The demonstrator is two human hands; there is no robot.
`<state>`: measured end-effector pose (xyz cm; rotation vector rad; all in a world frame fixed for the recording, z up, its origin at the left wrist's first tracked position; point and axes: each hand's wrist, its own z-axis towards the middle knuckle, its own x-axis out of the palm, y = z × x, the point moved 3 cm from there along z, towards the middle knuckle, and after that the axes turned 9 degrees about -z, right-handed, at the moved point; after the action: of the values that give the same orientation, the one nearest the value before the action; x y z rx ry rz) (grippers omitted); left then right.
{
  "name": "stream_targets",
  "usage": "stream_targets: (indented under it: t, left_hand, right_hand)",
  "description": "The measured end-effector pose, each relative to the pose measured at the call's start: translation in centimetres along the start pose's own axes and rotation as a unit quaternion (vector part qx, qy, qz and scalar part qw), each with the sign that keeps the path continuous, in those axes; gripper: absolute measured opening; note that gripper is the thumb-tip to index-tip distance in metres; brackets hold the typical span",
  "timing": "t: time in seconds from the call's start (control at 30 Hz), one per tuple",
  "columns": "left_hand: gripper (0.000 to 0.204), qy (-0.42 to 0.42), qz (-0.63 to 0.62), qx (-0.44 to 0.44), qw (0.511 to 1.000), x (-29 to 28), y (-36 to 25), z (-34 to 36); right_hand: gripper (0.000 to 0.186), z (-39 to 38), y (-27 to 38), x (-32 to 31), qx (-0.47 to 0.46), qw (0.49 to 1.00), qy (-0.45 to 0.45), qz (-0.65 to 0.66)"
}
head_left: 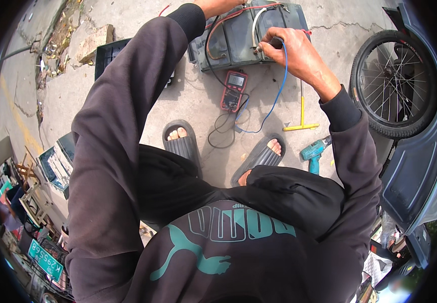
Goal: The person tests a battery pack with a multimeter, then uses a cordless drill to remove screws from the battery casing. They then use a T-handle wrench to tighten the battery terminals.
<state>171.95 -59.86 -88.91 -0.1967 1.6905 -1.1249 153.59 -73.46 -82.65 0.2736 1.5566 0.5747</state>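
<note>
My right hand [299, 55] pinches a test probe, mostly hidden by the fingers, at the near edge of a row of dark grey batteries [241, 36]. A blue test lead [271, 115] loops from this hand down toward a red and black multimeter [234, 91], which lies on the ground with its display lit. At the far left part of the batteries is my left hand [218, 6], its fingers mostly cut off by the upper edge. A black lead [208, 43] runs from the meter up toward it. Red and white wires join the battery terminals.
Near my right foot lie a yellow T-handle tool [302, 125] and a teal cordless drill [315, 151]. At the right stands a vehicle with a spoked wheel [393, 83]. A black open case [106, 58] sits left of the batteries. Clutter fills the left rim.
</note>
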Motion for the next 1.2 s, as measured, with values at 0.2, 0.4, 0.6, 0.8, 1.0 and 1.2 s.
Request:
stream_targets:
  t: [0.2, 0.4, 0.6, 0.8, 1.0, 1.2]
  left_hand:
    - [0.034, -0.039, -0.039, 0.009, 0.998, 0.2, 0.9, 0.0]
    - [0.036, -0.022, -0.002, -0.010, 1.000, 0.2, -0.6, -0.3]
    - [0.038, -0.017, 0.007, -0.030, 0.999, -0.6, -0.3, -0.5]
    - [0.037, -0.025, -0.013, -0.024, 0.999, 0.1, 0.3, -0.3]
    - [0.036, -0.029, 0.004, 0.000, 1.000, 0.3, 0.5, 0.0]
    - [0.038, -0.036, 0.055, -0.015, 0.998, -1.1, -1.9, -1.2]
  right_hand:
    - [0.020, -1.2, 0.0, 0.2, 0.028, 0.998, -0.015, 0.045]
    - [0.017, -2.9, 0.1, 0.3, 0.094, 0.992, -0.049, 0.072]
    - [0.018, -2.7, 0.0, 0.5, 0.096, 0.990, -0.047, 0.091]
    - [0.017, -2.3, -0.6, 0.6, 0.086, 0.991, -0.044, 0.088]
    - [0.017, -2.2, -0.9, 0.7, 0.082, 0.993, -0.039, 0.079]
    - [0.021, -2.2, -1.0, 0.7, 0.089, 0.991, -0.043, 0.091]
